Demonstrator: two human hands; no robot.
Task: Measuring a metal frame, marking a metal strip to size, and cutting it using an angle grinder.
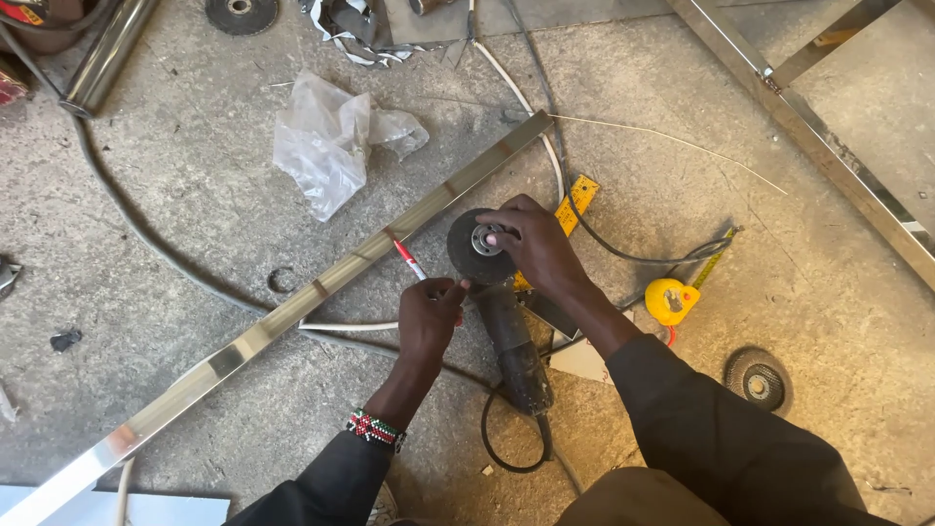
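An angle grinder lies on the concrete floor, just beside a long polished steel tube that runs diagonally from lower left to upper right. The right hand lies over the grinder's abrasive disc, fingers curled on its rim and centre nut, so that grip is clamped on the disc. The left hand is closed around something small at the grinder's head, beside a red marker pen; what it pinches I cannot tell.

To do this well, the disc should be held firm against turning while the other hand works at the head, with the body kept flat on the floor and its cable clear of the fingers.

The grinder's long axis runs nearly straight away from the person, leaning slightly left, disc end far and handle near. A yellow tape measure and a spare disc lie to the right.
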